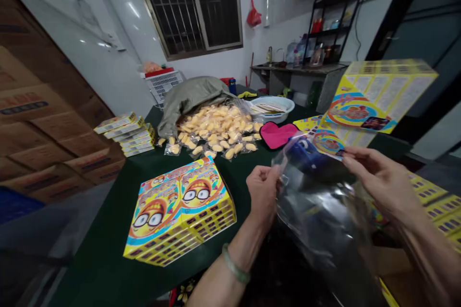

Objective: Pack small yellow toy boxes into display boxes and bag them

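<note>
A large clear plastic bag (317, 220) hangs in front of me. My left hand (262, 192) pinches its upper left edge, with a pale green bangle on that wrist. My right hand (378, 177) is closed at the bag's upper right edge, thumb against fingers, close to a printed yellow-and-blue panel (327, 143). Behind the bag's top shows a blue object (306, 151) that I cannot make out. Left of my hands, a block of yellow cartoon-face boxes (180, 211) lies on the dark green table (97, 244).
Small wrapped yellow pieces (219, 129) spill from a grey sack (198, 93). Nearby are a pink heart-shaped cloth (277, 134) and a pale blue basin (279, 114). Stacked boxes stand left (127, 132) and right (374, 96); more yellow boxes (435, 201) sit at the lower right.
</note>
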Motion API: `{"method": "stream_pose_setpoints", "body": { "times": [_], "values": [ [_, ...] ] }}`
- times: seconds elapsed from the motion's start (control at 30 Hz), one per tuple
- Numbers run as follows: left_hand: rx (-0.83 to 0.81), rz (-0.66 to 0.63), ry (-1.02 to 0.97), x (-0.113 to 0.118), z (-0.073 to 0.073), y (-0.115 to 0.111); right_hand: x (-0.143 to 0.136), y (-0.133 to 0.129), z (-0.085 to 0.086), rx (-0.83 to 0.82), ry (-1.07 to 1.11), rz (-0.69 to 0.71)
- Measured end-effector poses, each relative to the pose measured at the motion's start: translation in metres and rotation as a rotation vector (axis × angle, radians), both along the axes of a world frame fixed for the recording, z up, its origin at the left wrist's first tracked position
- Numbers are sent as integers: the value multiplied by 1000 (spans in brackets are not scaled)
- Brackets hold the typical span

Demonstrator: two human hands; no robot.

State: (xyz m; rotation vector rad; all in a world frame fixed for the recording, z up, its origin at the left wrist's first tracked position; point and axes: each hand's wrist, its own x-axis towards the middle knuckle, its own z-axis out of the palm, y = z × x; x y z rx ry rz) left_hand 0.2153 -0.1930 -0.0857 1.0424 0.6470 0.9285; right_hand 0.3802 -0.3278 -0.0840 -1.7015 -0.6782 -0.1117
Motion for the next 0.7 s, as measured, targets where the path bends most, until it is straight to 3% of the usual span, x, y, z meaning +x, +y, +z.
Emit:
{"method": "stream_pose_setpoints", "body": {
  "times": [0.1,0.2,0.27,0.33,0.4,0.57,0.7],
  "values": [
    [-22,186,122,29,-41,21,34,9,-30,-87,7,-19],
    [11,305,195,41,-76,39,50,16,-51,-215,189,229],
    [58,369,236,43,-90,50,54,21,-62,-304,301,420],
    [105,421,279,44,-99,60,54,28,-73,-376,308,520],
    [150,458,318,45,-103,69,52,34,-84,-452,237,532],
    [260,500,402,50,-105,82,33,44,-96,-791,-120,261],
    [300,511,461,52,-105,84,10,47,-93,-998,-244,216]
  ]
}}
